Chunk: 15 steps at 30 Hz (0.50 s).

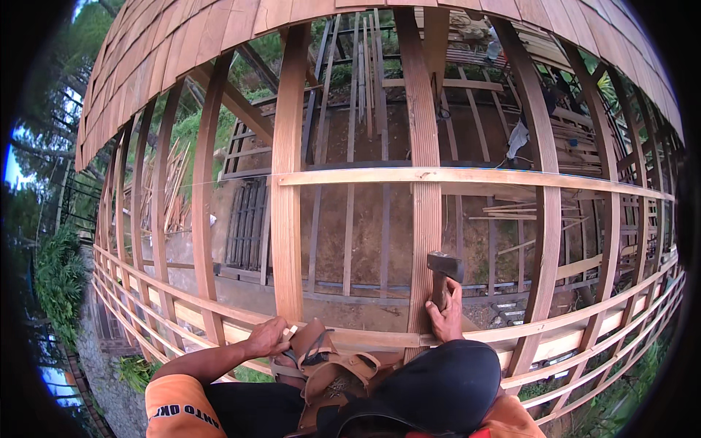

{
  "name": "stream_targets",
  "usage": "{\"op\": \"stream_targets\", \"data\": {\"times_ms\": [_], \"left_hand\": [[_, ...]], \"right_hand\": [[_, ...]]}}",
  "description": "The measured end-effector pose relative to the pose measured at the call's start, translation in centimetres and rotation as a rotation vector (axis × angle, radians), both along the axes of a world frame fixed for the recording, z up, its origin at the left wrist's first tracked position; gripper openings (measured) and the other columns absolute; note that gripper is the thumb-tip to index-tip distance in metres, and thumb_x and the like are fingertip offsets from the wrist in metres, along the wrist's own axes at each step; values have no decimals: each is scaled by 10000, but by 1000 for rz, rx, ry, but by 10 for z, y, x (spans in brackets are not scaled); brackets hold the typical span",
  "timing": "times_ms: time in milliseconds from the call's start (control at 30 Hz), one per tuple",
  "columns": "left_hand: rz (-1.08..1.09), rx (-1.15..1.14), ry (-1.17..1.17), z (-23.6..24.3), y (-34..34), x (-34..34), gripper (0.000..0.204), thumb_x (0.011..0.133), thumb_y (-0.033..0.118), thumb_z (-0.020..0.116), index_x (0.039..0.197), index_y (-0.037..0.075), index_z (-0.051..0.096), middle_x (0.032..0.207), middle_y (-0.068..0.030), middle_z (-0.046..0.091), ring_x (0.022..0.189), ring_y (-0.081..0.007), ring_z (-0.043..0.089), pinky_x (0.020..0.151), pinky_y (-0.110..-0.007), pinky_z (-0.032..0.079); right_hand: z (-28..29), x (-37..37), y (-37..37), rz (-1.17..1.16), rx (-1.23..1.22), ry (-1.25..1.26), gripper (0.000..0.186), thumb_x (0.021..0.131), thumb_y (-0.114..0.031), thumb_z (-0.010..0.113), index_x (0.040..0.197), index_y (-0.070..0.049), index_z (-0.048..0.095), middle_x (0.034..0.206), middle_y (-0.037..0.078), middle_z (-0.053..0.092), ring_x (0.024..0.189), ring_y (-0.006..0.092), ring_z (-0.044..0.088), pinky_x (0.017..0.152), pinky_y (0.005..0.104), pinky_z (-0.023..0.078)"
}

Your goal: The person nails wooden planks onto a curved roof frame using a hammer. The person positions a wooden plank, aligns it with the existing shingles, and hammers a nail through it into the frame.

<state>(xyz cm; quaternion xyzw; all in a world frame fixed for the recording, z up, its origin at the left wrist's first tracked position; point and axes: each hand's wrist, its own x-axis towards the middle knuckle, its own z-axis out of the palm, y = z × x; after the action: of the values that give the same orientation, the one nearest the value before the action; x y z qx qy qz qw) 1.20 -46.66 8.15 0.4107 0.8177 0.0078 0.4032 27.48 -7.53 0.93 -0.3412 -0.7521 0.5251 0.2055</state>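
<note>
My right hand (446, 312) is wrapped round the handle of a hammer (445, 263), its dark metal head pointing away from me. The hammer stands in front of a grooved wooden rafter (425, 219), just beyond a batten. My left hand (264, 339) is closed beside the brown leather tool pouch (339, 376) at my waist. A small pale piece of wood (289, 333) shows at its fingertips; the rest is hidden by the hand. Small nail-like bits lie in the pouch, too fine to make out singly.
Rows of rafters (290, 248) with gaps between run up to wooden shingles (292, 16). A long batten (482, 176) crosses them, and several more battens (562, 325) curve along the near side. Far below lie bare ground (365, 233), stacked timber (166, 182) and dark metal bars (248, 223).
</note>
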Motion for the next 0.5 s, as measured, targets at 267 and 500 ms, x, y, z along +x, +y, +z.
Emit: {"op": "stream_targets", "data": {"times_ms": [267,500], "left_hand": [[269,85,-8,3,-2,-25,470,753,229,767,1007,-4,447,955,-239,506,929,-434,555,806,-487,465],[157,313,-22,16,-6,-9,450,797,145,730,1095,16,419,936,-203,483,849,-370,545,761,-454,465]], "right_hand": [[-2,-3,-5,84,57,-37,364,837,-114,642,1167,38,621,1366,234,490,1247,387,517,1069,438,415],[3,-9,-15,32,50,-69,409,841,-105,653,1204,71,583,1384,255,479,1274,411,499,1063,446,427]]}}
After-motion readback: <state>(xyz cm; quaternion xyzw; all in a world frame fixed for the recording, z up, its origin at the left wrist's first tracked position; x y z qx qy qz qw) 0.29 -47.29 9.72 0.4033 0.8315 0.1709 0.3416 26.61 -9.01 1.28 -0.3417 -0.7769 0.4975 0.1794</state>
